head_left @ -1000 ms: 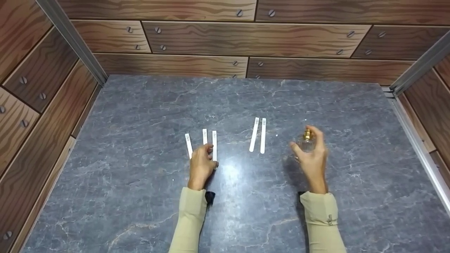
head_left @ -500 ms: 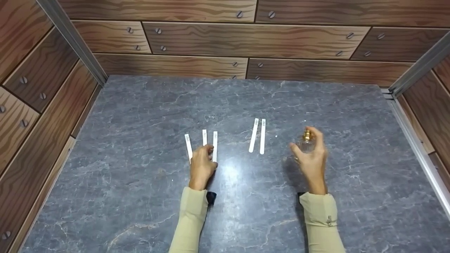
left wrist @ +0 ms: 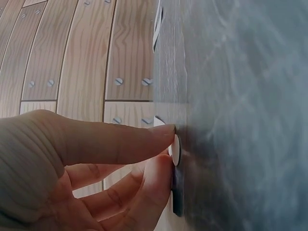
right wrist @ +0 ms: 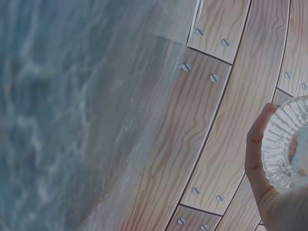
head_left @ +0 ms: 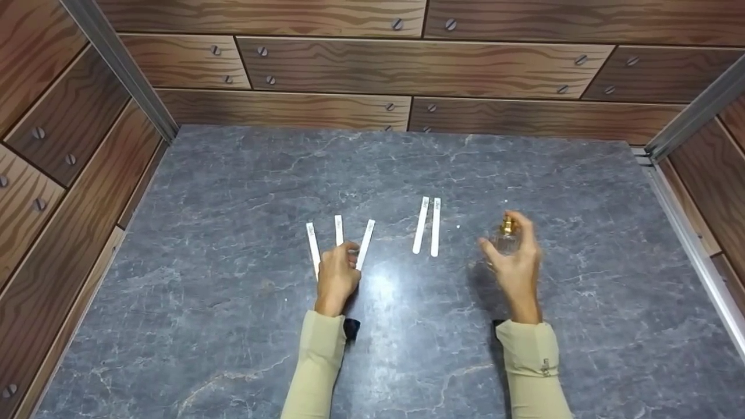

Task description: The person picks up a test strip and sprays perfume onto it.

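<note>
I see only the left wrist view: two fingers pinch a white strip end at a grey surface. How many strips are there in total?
Observer: The head view shows five white strips on the grey table: three by the left hand, and a pair of strips lying apart to the right.
Operator: Which strip does the left hand pinch?
Observer: The rightmost strip of the three; it slants away from the other two.
Operator: What does the other hand do?
Observer: The right hand holds a clear glass perfume bottle with a gold sprayer top, upright, right of the pair.
</note>
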Demonstrator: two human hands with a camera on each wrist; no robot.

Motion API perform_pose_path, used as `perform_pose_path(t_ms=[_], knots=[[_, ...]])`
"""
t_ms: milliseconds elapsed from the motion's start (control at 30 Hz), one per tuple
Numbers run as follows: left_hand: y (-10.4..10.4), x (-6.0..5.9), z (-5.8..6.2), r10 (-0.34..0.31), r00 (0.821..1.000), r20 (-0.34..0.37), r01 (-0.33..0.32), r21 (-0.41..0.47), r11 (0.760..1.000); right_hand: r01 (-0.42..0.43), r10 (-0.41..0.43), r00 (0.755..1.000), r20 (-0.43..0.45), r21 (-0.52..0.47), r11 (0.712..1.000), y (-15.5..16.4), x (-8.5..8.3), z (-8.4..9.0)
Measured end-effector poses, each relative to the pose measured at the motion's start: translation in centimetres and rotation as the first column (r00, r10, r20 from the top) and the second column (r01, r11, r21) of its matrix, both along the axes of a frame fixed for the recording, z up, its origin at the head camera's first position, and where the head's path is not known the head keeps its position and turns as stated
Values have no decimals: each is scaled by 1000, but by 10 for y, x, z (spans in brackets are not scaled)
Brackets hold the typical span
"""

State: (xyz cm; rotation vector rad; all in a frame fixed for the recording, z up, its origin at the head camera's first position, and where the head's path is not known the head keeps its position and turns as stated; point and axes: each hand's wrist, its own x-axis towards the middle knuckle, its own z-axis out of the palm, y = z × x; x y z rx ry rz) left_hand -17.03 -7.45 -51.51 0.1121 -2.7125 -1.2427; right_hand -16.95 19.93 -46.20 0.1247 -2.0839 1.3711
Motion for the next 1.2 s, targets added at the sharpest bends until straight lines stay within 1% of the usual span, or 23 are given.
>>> perform_pose_path(t_ms=[167,233,333,467,633,733,833,967,1000,1067,1133,1200], knots=[[-1,-2,-1,-26,999,-41,26,1,1000,16,-16,1000,1,1,1000,9,-11,-20],[-2,-2,-2,-28,998,-56,28,-4,1000,8,-8,1000,1,0,1000,12,-14,-25],[-3,-2,-3,-33,996,-82,32,-13,999,-10,10,1000,-3,1,1000,12,-16,-26],[-3,-1,-5,-64,992,-112,60,-39,997,-14,15,1000,-11,13,1000,11,-17,-25],[-3,0,-5,-100,992,-82,94,-82,992,-9,9,1000,-24,20,1000,11,-16,-26],[-2,-1,-4,-118,991,-67,112,-87,990,-4,4,1000,-21,13,1000,13,-14,-26],[0,-2,-3,-119,989,-87,113,-76,991,1,-1,1000,-15,10,1000,14,-13,-26],[4,-3,-2,-106,980,-168,99,-46,994,9,-9,1000,-27,16,1000,15,-12,-28],[5,-3,-1,-106,976,-189,102,-29,994,8,-7,1000,-30,18,1000,14,-11,-27],[7,-4,0,-115,968,-223,120,9,993,0,1,999,-37,23,1000,9,-8,-19],[8,-5,1,-133,966,-223,150,60,987,-13,14,999,-40,20,1000,4,-3,-9],[10,-5,2,-154,970,-187,176,108,978,-25,25,999,-39,17,1000,0,1,0]])
